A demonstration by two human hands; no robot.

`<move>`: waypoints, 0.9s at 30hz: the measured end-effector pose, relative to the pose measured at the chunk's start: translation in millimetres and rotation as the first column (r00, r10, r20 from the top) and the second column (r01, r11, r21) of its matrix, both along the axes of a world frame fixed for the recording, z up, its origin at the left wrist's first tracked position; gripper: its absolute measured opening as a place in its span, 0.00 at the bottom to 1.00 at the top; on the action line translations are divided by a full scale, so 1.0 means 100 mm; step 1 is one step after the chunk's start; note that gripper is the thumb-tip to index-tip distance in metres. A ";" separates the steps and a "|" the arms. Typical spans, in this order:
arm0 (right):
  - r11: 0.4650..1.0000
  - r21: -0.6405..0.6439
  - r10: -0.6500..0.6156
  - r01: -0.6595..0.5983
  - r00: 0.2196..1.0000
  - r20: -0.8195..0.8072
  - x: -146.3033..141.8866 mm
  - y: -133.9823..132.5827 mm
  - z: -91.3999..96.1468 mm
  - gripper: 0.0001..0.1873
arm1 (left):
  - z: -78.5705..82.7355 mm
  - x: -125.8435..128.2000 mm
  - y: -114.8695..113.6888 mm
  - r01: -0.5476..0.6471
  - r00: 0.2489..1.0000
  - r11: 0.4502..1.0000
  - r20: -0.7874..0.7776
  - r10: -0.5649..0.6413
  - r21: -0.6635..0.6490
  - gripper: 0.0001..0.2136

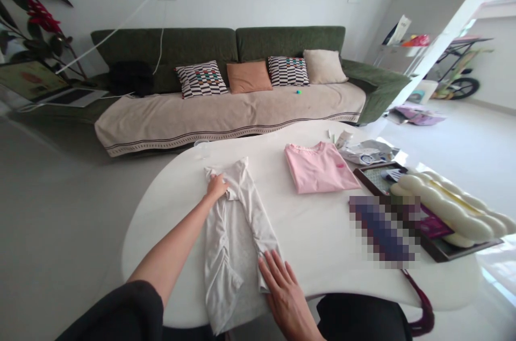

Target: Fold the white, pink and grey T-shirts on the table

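Note:
A pair of light grey trousers [256, 212] lies spread on the white table, waist away from me and both legs stretched toward me. The fabric is wrinkled, and the left leg bunches along its length and reaches the near table edge. At the waist end, my left hand [217, 186] has its fingers bent onto the cloth, closed on it; the fingertips are partly hidden. My right hand [287, 295] lies flat with fingers stretched out over the lower end of the right leg. To the right of the trousers rests a folded pink T-shirt [318, 169].
On the white table [161, 228], a dark-edged tray [439, 255] at the right holds a puffy cream-coloured object [447, 204]. A blurred-out purple item [381, 231] with a strap lies before it. Silver packaging [368, 152] sits behind. Beyond stands a green sofa [169, 43] with cushions.

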State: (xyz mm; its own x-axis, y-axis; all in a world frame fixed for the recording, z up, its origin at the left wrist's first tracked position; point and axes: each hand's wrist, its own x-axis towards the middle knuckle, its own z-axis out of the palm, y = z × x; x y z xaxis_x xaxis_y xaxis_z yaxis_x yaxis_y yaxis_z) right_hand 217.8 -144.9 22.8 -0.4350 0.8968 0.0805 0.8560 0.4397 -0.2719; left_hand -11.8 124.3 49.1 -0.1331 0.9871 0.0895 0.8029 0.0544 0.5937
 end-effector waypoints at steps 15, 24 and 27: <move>0.982 0.186 -0.005 -0.008 0.997 0.072 0.00 -0.04 -0.30 0.43 | -0.29 0.60 0.37 0.219 0.897 0.966 -0.361 -0.255 -0.139 0.28; 0.981 0.193 -0.005 -0.007 0.998 0.061 -0.02 -0.07 -0.30 0.44 | -0.20 0.62 0.46 0.115 0.884 0.971 -0.425 -0.197 -0.211 0.42; 0.978 0.207 -0.002 -0.014 0.997 0.074 -0.02 -0.06 -0.29 0.44 | -0.16 0.68 0.45 0.183 0.857 0.976 -0.467 -0.217 -0.118 0.41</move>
State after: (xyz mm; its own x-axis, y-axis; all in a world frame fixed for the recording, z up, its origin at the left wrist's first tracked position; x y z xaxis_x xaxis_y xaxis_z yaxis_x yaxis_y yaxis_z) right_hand 215.5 -151.1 -6.0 -0.4520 0.8613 0.2320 0.8674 0.4851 -0.1108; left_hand 56.7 169.7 32.6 0.1092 0.9937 0.0241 0.9840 -0.1115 0.1391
